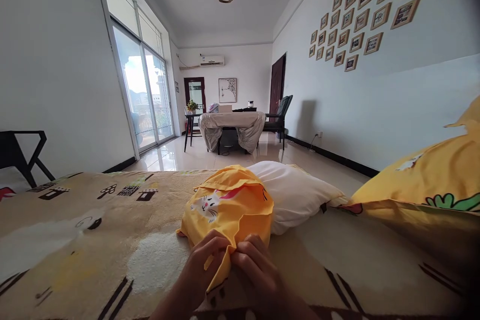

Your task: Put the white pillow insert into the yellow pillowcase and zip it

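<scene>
A yellow pillowcase [221, 210] printed with a white rabbit face lies bunched and bulging in front of me. My left hand [206, 265] pinches its near edge from the left side. From the right, the fingers of my right hand [255, 267] close on the same gathered edge, almost touching the left fingertips. A narrow flap of the cloth hangs down between both hands. What fills the pillowcase is hidden. Just behind it and to the right rests a white pillow [300, 192], partly covered by the yellow cloth.
Under everything spreads a beige patterned blanket [157, 210]. A larger yellow pillow [423, 180] with a green print leans at the right. Farther off stand a covered table [232, 119] and a black chair [279, 117]. At the far left is a black-framed chair [22, 155].
</scene>
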Available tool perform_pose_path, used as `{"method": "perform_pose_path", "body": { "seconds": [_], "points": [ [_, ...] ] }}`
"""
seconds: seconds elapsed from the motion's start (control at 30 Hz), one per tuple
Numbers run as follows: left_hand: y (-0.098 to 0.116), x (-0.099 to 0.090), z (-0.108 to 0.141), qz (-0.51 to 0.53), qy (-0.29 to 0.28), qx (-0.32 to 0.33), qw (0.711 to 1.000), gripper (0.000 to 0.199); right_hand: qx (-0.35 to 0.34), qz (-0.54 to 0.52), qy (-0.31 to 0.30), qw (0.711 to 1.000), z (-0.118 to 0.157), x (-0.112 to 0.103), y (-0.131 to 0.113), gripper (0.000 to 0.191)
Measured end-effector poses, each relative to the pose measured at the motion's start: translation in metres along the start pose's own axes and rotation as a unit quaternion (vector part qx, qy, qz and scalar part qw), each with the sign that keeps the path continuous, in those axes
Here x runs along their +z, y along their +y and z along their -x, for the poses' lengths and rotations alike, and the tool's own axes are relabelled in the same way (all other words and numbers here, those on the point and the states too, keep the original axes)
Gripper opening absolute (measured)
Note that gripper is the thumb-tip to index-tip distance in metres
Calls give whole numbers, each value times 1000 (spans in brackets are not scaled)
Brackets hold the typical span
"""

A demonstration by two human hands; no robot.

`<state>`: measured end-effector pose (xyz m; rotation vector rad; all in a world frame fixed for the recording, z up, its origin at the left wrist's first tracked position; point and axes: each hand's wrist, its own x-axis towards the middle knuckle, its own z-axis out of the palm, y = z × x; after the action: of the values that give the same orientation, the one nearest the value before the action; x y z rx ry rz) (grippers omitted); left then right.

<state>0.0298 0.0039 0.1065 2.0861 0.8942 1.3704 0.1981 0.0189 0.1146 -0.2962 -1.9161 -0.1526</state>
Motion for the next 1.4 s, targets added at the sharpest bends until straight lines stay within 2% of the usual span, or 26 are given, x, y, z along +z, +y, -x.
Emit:
{"method": "perform_pose_path", "body": {
  "seconds": [0.07,0.2,0.23,0.43,0.6,0.7,0.83,0.93,1.0,1.03,1.1,1.17,1.3,1.4],
  "points": [
    [-1,1,-1,-25,-3,-2,1000,27,-1,4,7,1000,1,0,2,19],
    [-3,4,2,-113,102,4,988,15,4,-1,17,1000,3,1,7,13],
    [-1,5,3,-116,111,5,987,17,4,-4,18,1000,4,2,8,12],
    [12,3,3,-78,10,-35,996,13,4,-10,31,999,5,1,13,13],
    [7,5,2,-62,-17,-77,995,22,-3,-5,-4,1000,2,-3,10,11],
    [6,6,3,-29,-17,-97,995,27,-5,-6,-1,1000,2,-4,12,11],
    [9,1,2,-8,-28,-78,997,29,-12,45,-2,999,0,-10,23,18],
    [14,-4,0,-10,-56,-44,997,27,-6,106,1,994,-5,-21,34,41],
    [17,-5,-1,-7,-82,-26,996,25,19,101,-34,994,-7,-28,39,53],
    [17,-6,-1,-5,-94,-20,995,24,36,74,-69,994,-8,-31,40,50],
    [18,-7,0,-6,-109,-14,994,21,66,-7,-160,985,-8,-33,41,27],
    [17,-7,1,-9,-116,-10,993,20,88,-77,-219,969,-6,-31,39,5],
    [12,-9,0,-1,-132,1,991,20,150,-155,-243,946,0,-25,38,8],
    [9,-10,1,-6,-134,11,991,21,214,-172,-283,919,5,-27,45,21]
  ]
}}
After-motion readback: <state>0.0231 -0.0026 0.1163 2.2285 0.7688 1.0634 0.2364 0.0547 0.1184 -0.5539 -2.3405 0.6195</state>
